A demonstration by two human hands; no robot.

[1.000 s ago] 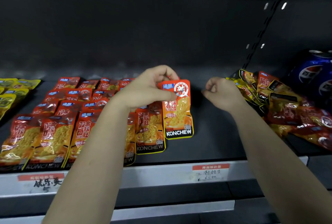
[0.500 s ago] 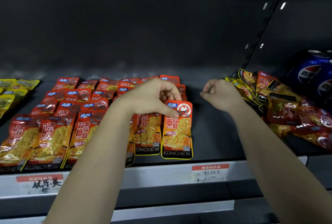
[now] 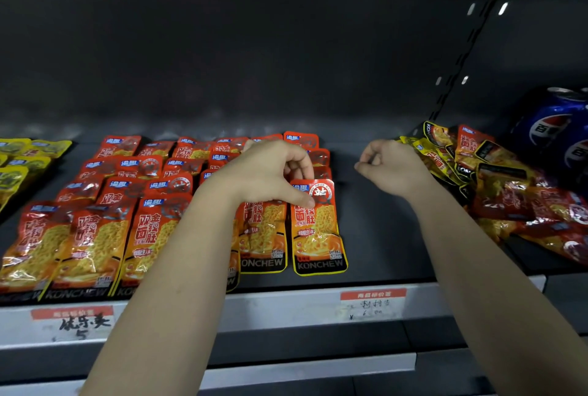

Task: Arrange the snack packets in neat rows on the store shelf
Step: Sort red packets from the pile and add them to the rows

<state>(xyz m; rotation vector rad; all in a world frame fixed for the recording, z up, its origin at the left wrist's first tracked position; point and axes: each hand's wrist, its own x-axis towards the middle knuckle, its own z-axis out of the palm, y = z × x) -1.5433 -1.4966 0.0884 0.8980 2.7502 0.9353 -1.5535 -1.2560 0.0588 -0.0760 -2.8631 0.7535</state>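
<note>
Packet [image 3: 319, 236]: flat, front right end of rows [image 3: 95, 230].
Left hand [image 3: 267, 179]: thumb and fingers pinch its top edge.
Right hand [image 3: 393, 170]: right of rows, fingers curled, nothing visibly held.
Tip: slide base level with neighbour [image 3: 262, 236] before release.

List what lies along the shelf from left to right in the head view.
Yellow packets → neat orange rows → end packet pinched by the left hand → right hand, fingers curled → loose packet pile → blue cans.
</note>
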